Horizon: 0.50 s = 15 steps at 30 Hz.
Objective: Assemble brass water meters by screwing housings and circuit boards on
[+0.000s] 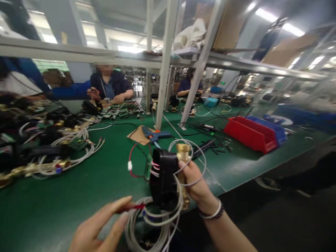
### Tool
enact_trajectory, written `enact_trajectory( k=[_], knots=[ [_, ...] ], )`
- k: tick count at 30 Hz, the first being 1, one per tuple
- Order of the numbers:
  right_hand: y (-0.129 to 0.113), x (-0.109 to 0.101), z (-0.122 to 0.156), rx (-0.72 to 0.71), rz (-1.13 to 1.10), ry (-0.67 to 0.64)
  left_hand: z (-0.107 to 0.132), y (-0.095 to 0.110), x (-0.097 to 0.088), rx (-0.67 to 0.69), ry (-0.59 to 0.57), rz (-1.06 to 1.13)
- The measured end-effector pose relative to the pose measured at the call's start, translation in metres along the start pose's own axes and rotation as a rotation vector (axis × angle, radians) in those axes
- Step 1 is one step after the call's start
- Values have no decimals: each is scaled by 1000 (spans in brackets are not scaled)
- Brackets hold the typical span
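My right hand [195, 180] is wrapped round a brass pipe fitting [183, 148] fixed to a black plastic housing [168, 171], held up above the near edge of the bench. Red and white wires come out of the housing's left side, beside a green circuit board [147, 168]. A white connector [130, 165] hangs on its red and black leads. Below the housing hangs a coil of grey-white cable [133, 231]. At the coil's left side, my left hand [107, 220] pinches a small red piece [139, 207], whose exact kind I cannot make out.
A blue glue gun [157, 134] lies on brown card [138, 135]. Brass-and-black assemblies with cables [57, 150] crowd the left. Red [250, 134] and blue bins [278, 131] stand right. Metal shelf posts [164, 70] rise ahead. Co-workers [109, 84] sit across the bench [105, 182].
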State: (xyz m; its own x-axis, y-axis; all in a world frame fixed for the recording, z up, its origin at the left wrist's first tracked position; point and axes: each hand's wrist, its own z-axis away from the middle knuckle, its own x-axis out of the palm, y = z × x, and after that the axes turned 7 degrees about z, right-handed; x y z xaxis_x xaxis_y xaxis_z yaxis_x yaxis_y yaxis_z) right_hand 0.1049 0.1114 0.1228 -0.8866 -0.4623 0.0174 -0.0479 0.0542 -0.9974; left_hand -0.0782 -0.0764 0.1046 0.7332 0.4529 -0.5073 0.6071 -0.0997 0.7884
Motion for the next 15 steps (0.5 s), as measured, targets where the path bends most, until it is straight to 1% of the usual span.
enact_trajectory(
  k=[1, 2, 3, 4, 5, 6, 7, 8, 9, 10, 11, 12, 13, 14, 15],
  knots=[
    [-5, -6, -2, 43, -43, -34, -7, 7, -5, 21, 26, -31],
    [-10, -11, -4, 87, -78, -68, -16, 12, -9, 25, 114, -51],
    [-14, -13, -5, 126, -100, -108, -28, 16, -10, 65, 193, -39],
    [-17, -15, -5, 157, -111, -150, -39, 17, -10, 81, 199, -10],
    [-20, -15, -4, 185, -118, -186, -51, 17, -8, 68, 142, 56],
    [-22, -15, -3, 210, -124, -211, -61, 13, -5, 45, 44, 171],
    [-24, -14, -3, 233, -130, -228, -69, 8, -1, 3, -72, 326],
    [-25, -14, -2, 251, -135, -237, -76, 1, 2, -52, -142, 511],
    [-26, -15, -2, 267, -136, -241, -80, -7, 5, -115, -145, 703],
    [-27, -16, -2, 277, -134, -246, -83, -15, 8, -179, -69, 881],
    [-28, -17, -3, 285, -131, -252, -84, -22, 10, -237, 71, 1021],
    [-30, -19, -3, 289, -130, -260, -83, -28, 12, -292, 223, 1110],
    [-31, -20, -4, 293, -130, -269, -81, -32, 15, -343, 325, 1153],
    [-33, -20, -5, 297, -132, -277, -79, -33, 17, -388, 345, 1170],
    [-34, -21, -6, 305, -134, -283, -76, -32, 20, -427, 283, 1179]
  ],
)
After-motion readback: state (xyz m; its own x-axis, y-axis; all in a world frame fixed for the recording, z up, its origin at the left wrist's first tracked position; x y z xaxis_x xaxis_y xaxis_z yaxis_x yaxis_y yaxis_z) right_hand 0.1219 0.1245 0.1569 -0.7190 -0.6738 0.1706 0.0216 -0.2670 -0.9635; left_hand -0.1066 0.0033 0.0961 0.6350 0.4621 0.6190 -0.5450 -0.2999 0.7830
